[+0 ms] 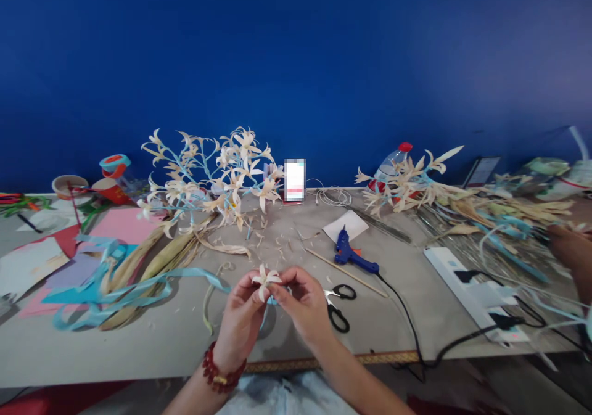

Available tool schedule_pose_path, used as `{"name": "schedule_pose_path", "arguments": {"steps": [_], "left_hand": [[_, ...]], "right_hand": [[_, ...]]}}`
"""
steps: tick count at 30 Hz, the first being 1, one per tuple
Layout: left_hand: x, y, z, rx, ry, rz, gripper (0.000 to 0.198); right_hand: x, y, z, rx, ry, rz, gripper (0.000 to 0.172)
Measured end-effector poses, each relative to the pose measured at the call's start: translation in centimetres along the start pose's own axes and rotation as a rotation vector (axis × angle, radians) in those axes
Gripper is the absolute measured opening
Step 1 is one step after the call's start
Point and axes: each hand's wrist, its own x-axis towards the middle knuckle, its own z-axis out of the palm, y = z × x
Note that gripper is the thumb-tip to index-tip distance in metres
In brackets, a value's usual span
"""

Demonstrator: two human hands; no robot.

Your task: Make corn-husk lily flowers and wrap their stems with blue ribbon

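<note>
And here it is, dead centre, out over the near half of the counter [152, 356]: a small pale flower [266, 278], caught right between the two hands! Left hand [243, 301] comes in from the left, right hand [303, 298] from the right, and the fingers of both are closed in a pinch around it, thumbs on the near side. Nothing to cross here; the flower lies at the very tips, a touch closer to the left hand, whose thumb leans up toward its base from below. The petals fan up and outward, facing the camera, so look for the long axis running down from that bloom, in behind the thumbs, where the stem end can't be seen. There's a scrap of blue strip [272, 301] just under the grip, though whether it joins the flower, I can't tell! Off to the left, a light blue ribbon [198, 272] curves in toward the back of the left hand. Over on the other side, the scissors [332, 309] rest just beside the right hand, plainly the nearer one to them, with the blue glue gun [350, 256] farther out, its nozzle aimed away.
</note>
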Motion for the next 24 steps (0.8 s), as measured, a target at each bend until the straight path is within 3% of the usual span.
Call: {"name": "schedule_pose_path", "arguments": {"steps": [9, 17, 24], "left_hand": [[-0.1, -0.2, -0.1, -0.036, 0.012, -0.025, 0.016], [-0.3, 0.1, 0.4, -0.036, 0.053, -0.04, 0.013], [-0.4, 0.1, 0.5, -0.074, 0.088, -0.042, 0.016]], "right_hand": [[0.1, -1.0, -0.6, 0.039, -0.096, 0.097, 0.017], [0.0, -0.9, -0.1, 0.013, -0.07, 0.083, 0.021], [0.0, -1.2, -0.1, -0.173, -0.067, 0.003, 0.022]]}}
